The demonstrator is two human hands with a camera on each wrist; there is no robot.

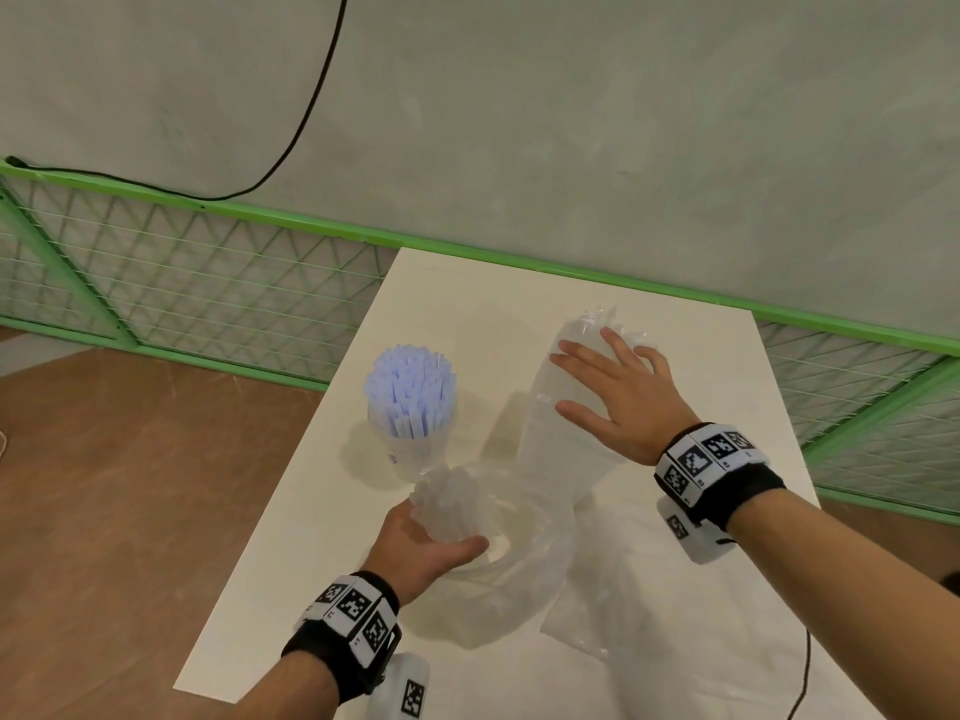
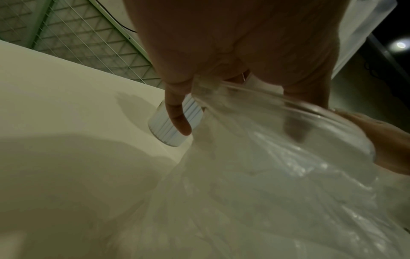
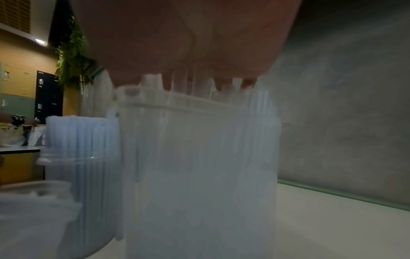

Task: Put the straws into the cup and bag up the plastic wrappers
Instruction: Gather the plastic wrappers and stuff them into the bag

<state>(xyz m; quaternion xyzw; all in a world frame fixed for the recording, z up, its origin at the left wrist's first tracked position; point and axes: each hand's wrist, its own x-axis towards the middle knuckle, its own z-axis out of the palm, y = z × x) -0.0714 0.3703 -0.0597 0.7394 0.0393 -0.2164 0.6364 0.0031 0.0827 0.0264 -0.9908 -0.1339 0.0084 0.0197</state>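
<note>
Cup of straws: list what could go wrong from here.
The cup is packed full, so pushed-in straws may spill. It stands close to the left hand, which grips crumpled wrappers; a swing could tip it. The upright plastic pack under the flat right hand looks soft and may topple.

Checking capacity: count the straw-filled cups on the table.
2. One cup stands near the table's left edge; the other cup sits under the right hand. More may be hidden.

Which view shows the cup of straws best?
Head view: the cup of straws stands whole and upright on the table, seen from above. Left wrist shows only its lower part behind a finger. Right wrist shows it side-on at the left edge, blurred.
</note>
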